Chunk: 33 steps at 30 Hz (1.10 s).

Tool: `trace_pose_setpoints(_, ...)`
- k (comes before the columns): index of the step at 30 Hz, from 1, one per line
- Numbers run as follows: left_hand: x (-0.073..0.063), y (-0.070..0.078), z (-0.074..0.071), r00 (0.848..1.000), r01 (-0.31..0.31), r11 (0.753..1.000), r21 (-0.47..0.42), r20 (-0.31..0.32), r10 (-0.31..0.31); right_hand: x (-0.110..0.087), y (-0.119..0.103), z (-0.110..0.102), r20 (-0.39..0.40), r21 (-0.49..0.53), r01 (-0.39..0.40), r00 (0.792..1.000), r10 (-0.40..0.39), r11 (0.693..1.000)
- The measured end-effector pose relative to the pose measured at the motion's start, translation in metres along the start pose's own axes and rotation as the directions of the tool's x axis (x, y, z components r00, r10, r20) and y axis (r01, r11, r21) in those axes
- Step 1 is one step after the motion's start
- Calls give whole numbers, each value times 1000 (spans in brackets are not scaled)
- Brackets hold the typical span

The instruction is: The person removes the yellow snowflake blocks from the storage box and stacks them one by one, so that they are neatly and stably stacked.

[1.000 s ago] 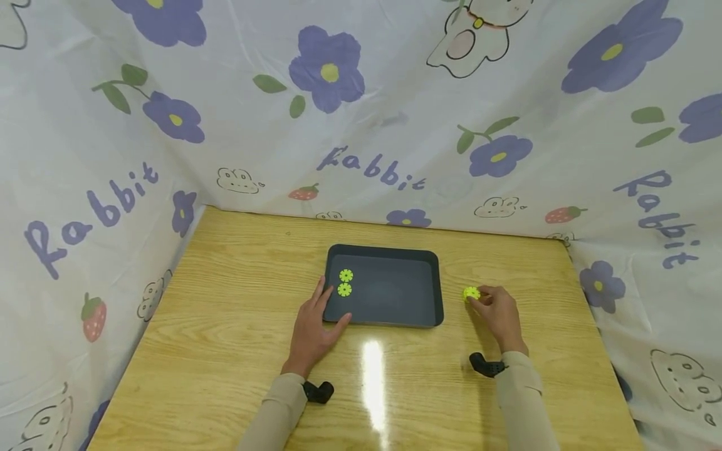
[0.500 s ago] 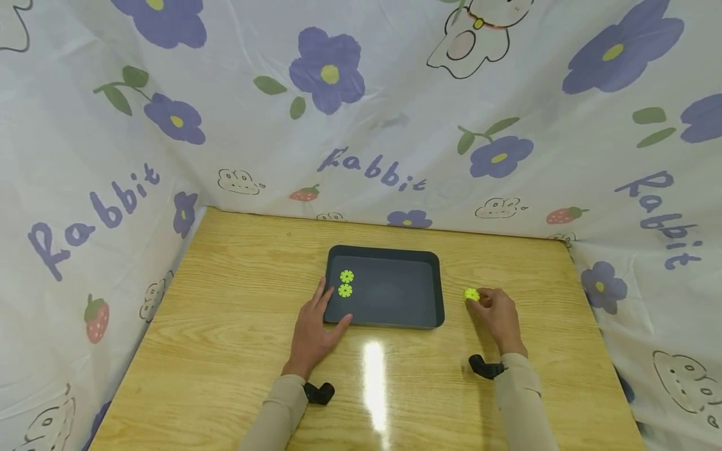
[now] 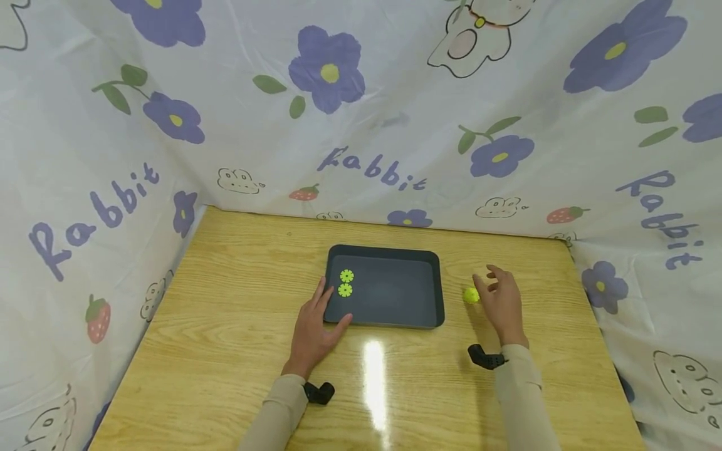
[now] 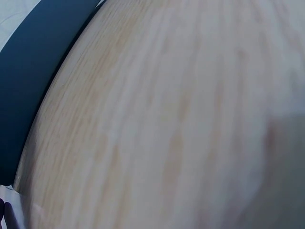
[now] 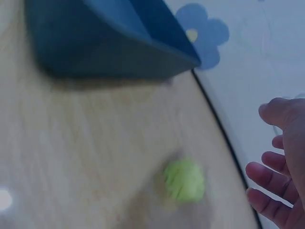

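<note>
Beside a yellow-green piece (image 3: 470, 296), right hand (image 3: 504, 307), fingers apart, left hand (image 3: 311, 332), fingers spread touching tray (image 3: 395, 291)

Two discs (image 3: 346, 275) lie in the left part of the tray (image 3: 397, 293); another piece (image 3: 469, 295) sits right of it, on the table (image 3: 254, 269)

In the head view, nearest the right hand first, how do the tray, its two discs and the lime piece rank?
1. Lime piece, left of the right hand.
2. Tray, farther left.
3. Two discs, tray's left end, roughly tied.
</note>
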State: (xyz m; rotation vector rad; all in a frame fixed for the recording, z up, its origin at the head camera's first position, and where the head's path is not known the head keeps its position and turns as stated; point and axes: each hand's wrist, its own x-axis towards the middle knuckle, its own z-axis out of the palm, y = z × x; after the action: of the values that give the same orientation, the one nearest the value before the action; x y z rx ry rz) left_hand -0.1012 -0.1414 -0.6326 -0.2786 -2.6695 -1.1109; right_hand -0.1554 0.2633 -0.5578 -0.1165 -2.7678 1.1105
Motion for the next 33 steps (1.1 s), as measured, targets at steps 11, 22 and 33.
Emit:
trace_pose_setpoints(11,-1,-4,-2,1000,26,999,-23,17,-25,31,-72,56,84,75,157,983,-164,985)
trace_pose_setpoints(22,-1,-3,-1,1000,15,1000,-15,6,-15,17,-129,135,380,11,374,856,-350,927)
trace_pose_setpoints(33,-1,-4,-3,1000,-21,1000,-8,-17,21,4,-155,174,543,-45,454,759,-360,890)
